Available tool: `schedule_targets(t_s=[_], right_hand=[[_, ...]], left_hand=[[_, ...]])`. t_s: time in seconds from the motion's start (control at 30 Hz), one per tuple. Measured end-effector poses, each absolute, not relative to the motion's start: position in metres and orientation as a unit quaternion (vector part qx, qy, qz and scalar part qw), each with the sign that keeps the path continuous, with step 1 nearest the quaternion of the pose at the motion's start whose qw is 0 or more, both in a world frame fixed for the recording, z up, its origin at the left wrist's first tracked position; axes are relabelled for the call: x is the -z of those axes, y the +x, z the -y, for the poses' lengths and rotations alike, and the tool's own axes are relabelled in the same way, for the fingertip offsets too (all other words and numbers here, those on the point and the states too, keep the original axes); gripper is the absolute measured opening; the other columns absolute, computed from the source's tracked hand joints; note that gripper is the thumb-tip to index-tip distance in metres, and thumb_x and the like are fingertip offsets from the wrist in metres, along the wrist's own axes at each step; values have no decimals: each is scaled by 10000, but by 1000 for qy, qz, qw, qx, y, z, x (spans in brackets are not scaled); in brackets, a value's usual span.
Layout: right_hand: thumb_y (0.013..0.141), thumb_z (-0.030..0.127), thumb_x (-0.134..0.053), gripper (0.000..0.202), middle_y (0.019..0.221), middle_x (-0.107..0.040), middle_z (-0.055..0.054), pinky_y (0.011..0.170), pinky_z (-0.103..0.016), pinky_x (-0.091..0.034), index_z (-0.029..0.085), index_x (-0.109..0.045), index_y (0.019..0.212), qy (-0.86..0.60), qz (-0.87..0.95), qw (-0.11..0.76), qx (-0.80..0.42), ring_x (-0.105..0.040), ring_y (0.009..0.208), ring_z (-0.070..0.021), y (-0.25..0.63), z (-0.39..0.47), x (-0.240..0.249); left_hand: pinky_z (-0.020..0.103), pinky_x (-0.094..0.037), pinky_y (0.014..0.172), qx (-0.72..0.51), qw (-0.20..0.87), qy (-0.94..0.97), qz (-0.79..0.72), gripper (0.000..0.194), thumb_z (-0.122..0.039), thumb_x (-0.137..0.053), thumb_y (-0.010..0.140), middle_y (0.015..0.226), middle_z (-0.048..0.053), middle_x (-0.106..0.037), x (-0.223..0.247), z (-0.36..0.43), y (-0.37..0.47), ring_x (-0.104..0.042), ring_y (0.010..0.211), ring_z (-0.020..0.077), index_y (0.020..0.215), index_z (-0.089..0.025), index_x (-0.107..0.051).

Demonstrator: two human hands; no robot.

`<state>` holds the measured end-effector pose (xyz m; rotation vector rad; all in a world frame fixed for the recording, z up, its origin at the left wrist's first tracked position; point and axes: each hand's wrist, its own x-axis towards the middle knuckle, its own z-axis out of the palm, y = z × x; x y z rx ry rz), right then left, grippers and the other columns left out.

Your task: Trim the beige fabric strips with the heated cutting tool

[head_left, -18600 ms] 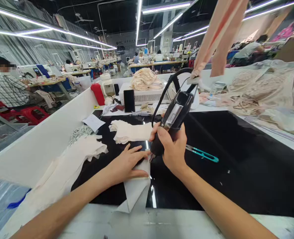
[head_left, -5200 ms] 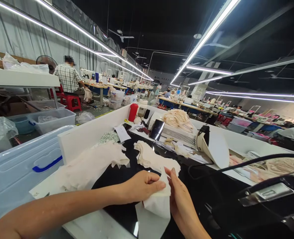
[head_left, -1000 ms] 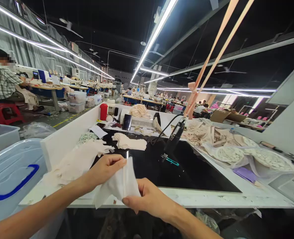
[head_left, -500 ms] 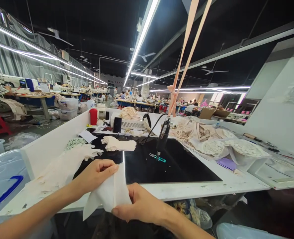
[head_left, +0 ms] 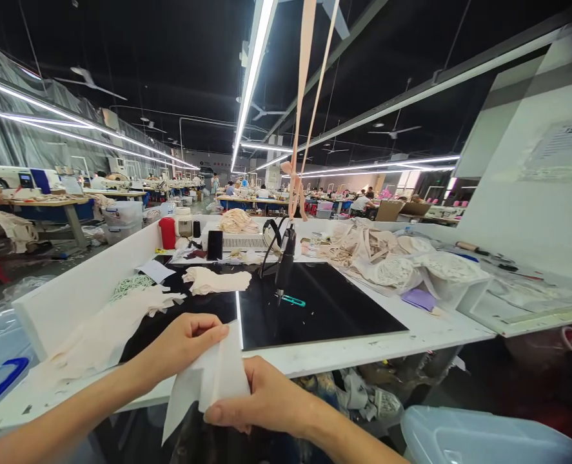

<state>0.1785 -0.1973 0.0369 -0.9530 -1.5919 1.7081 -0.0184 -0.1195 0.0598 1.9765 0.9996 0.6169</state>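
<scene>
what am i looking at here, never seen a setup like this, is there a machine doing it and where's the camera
There is no robot here: the work is done by a person's two bare hands. The camera is worn on the person's head, looking forward and down, so both forearms come in from the bottom.

The left hand pinches the upper edge of a floppy white cloth piece; the right hand grips it lower down.

Beyond them, a glossy black flat panel lies on a white table. On the panel are a stack of cream cut fabric and a slim teal-handled tool. Above it, a black handheld device hangs from peach fabric strips; I can't tell whether its tip touches the panel.
</scene>
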Motion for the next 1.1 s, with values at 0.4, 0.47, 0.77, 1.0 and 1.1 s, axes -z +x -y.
schedule_targets(t_s=[0.4,0.47,0.77,1.0,1.1], right_hand=[[633,599,-913,503,587,-514,93,545,-257,-345,195,-638,753,-409,607,338,-591,-430,529,-65,198,215,-35],[623,603,-914,511,597,-515,92,560,-259,-361,193,-643,763,-410,615,327,-589,-446,548,-70,196,216,-36],[632,589,-900,485,595,-529,91,567,-255,-358,195,-648,759,-391,626,312,-599,-458,552,-69,187,211,-34],[651,515,-905,419,594,-549,88,540,-244,-356,196,-653,753,-379,616,323,-611,-451,532,-66,185,207,-32],[642,496,-927,417,592,-552,91,534,-237,-356,194,-662,753,-380,613,324,-612,-455,533,-62,184,205,-34]], left_hand=[[238,-265,572,-241,392,796,-392,627,-791,-626,836,689,-25,-443,-87,142,2,-379,644,129,706,-189,-511],[237,-263,575,-243,389,797,-392,619,-781,-627,843,693,-27,-440,-86,145,0,-372,648,129,707,-190,-503],[236,-257,560,-256,387,789,-402,616,-776,-646,848,679,-26,-457,-76,144,-13,-369,634,128,714,-184,-544],[234,-244,536,-267,394,785,-396,648,-814,-657,828,659,-30,-456,-75,139,-11,-359,614,124,701,-189,-545],[237,-248,536,-271,399,784,-390,652,-817,-652,832,652,-32,-446,-76,137,-11,-351,608,122,696,-189,-542]])
